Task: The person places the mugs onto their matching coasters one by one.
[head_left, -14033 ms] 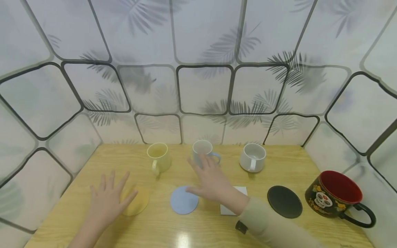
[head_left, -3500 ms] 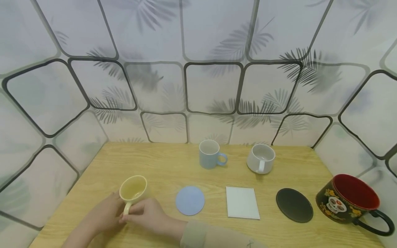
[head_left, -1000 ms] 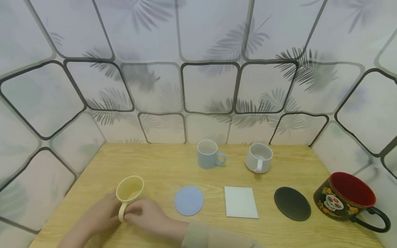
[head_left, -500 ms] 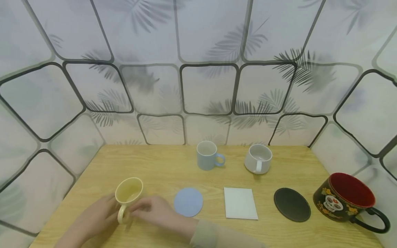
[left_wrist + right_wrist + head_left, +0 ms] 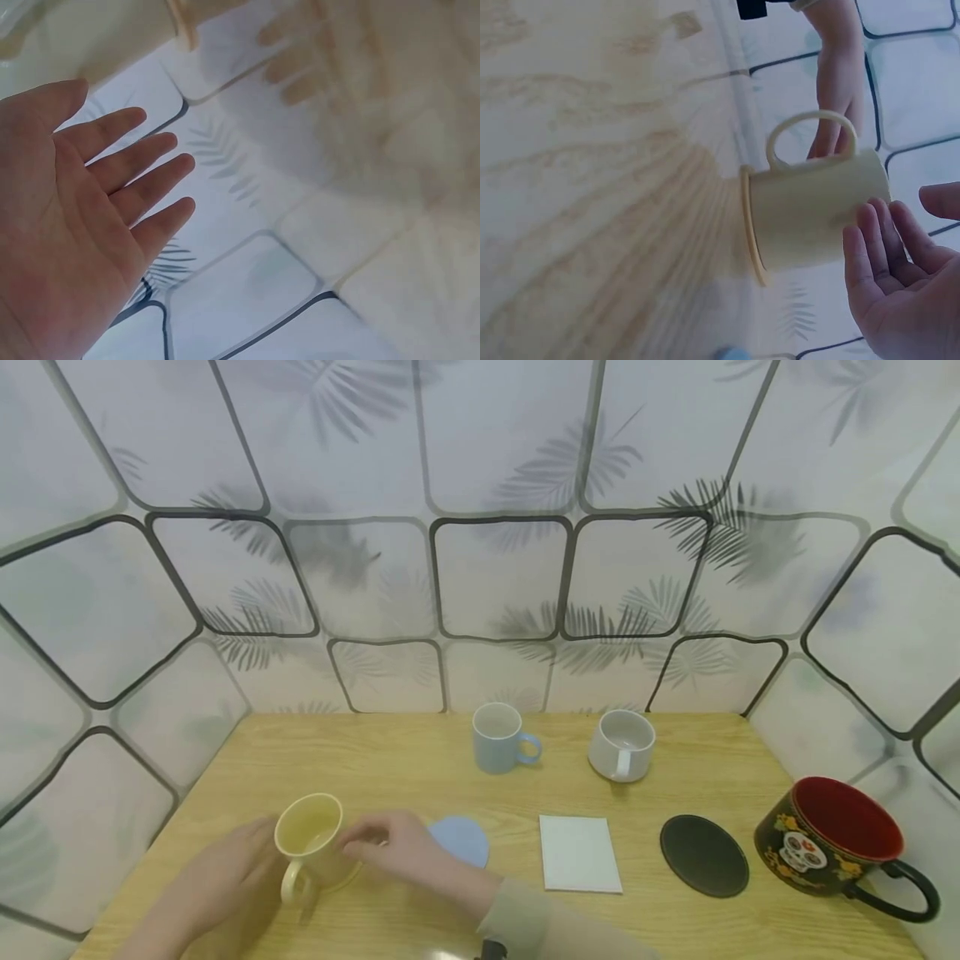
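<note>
A yellow mug stands upright on a round yellow coaster, its handle toward the person. My left hand is at the mug's left side; in the left wrist view its fingers are spread and fairly straight. On the other side, my right hand has its fingertips right at the mug wall. The right wrist view shows that hand's fingers loosely extended beside the mug, not wrapped round it. The coaster is mostly hidden under the mug in the head view.
A blue mug and a white cup stand at the back. Along the middle lie a blue coaster, partly behind my right hand, a white square coaster and a black coaster. A black skull mug stands far right.
The yellow mug has come from the back row onto the yellow coaster. Over the last second my right hand has let go of its handle and shifted right along its side.
</note>
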`<state>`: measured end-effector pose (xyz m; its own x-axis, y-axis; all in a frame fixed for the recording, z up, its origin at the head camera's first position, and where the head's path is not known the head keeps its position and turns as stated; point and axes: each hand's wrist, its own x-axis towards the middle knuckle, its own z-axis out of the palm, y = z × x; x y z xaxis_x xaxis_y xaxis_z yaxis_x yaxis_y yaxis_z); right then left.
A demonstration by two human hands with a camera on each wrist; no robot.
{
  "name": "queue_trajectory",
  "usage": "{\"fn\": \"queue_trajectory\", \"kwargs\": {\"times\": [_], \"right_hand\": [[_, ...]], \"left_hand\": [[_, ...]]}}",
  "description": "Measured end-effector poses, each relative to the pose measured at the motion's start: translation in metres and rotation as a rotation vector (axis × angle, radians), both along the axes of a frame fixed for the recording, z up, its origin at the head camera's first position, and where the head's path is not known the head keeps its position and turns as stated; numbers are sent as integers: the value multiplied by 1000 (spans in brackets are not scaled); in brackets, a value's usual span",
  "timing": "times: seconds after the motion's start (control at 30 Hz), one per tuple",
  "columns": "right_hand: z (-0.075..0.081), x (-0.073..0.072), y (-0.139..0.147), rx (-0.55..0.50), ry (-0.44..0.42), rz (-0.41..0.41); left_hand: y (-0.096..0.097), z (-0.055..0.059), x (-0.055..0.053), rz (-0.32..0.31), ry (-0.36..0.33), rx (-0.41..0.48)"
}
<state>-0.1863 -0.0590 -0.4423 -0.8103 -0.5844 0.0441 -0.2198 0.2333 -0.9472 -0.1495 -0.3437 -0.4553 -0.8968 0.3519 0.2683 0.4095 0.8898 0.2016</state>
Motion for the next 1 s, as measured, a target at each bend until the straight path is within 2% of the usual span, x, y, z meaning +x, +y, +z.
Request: {"fn": "queue_trajectory", "kwargs": {"times": [0.2,0.53,0.73,1.0], "right_hand": [[6,-15,13,-89,-46,-16],[12,-42,38,-179,-18,-46],[22,-50,53,-218,-20,-76],[25,-60,67,-227,-25,-112]], "left_hand": [[-3,18,-6,44,-68,-39],[-1,46,-11,44,-64,-110],[8,59,-10,45,-29,-120],[26,68,-6,48,-62,-142]]}}
